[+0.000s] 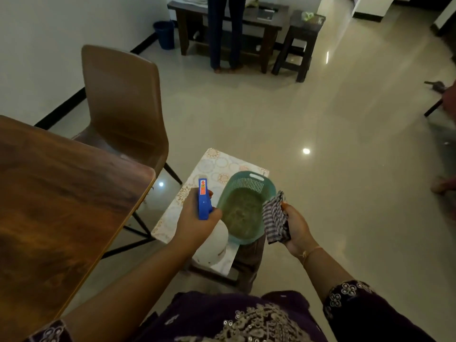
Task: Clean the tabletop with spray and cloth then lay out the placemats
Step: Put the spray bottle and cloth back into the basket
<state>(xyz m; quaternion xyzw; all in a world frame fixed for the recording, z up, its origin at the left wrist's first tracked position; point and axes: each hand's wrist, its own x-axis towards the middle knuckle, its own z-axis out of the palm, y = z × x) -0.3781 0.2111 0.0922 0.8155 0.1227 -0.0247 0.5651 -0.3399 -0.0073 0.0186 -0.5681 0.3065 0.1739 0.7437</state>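
Note:
My left hand (197, 218) grips a spray bottle with a blue trigger head (203, 200) and a white body (213, 248), held above a small stool. A folded striped cloth (275, 218) is pinched in my right hand (294, 227) at the rim of a green plastic basket (246, 191). That basket rests on pale patterned placemats (222, 166) lying on the stool. The brown wooden tabletop (61, 193) fills the left side, bare, with its corner close to my left hand.
A brown chair (121, 104) stands pushed in at the table's far end. A person's legs (223, 33) stand by a dark bench (259, 23) and stool (298, 38) at the back. A blue bin (164, 33) sits by the wall. Glossy tile floor lies to the right.

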